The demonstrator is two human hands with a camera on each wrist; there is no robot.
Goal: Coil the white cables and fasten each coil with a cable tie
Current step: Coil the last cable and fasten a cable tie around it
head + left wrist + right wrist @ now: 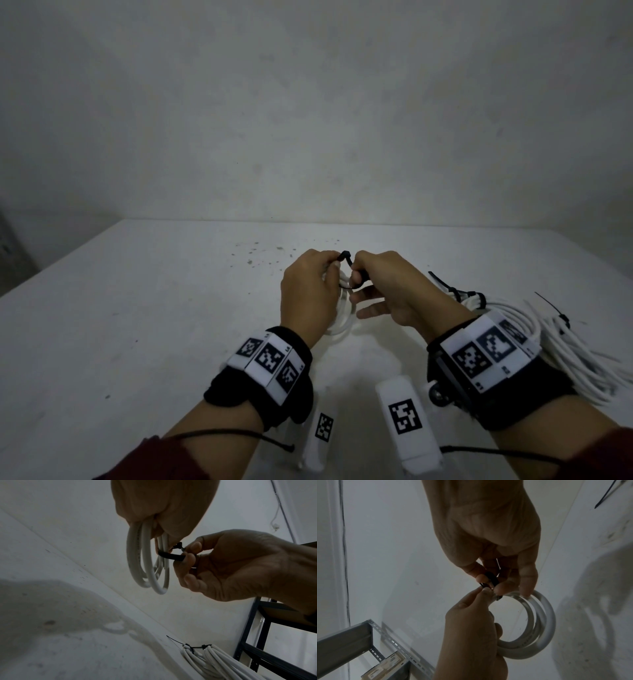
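Observation:
My left hand (pixel 310 291) grips a small coil of white cable (pixel 342 325) above the white table (pixel 137 325); the loops hang below its fingers (pixel 147 563) (pixel 537 626). A black cable tie (pixel 171 555) wraps the coil's top. My right hand (pixel 380 284) pinches the tie (pixel 347 260) between thumb and forefinger, right against the left fingertips. The tie (pixel 491 580) shows as a dark strap between the fingers in the right wrist view. Whether its tail is through the head is hidden.
Tied bundles of white cable (pixel 534 329) with black ties lie at the table's right (pixel 214 658). Two white marker blocks (pixel 404 421) stand near the front edge. A dark metal shelf (pixel 267 635) stands to the right, a grey one (pixel 351 642) to the left.

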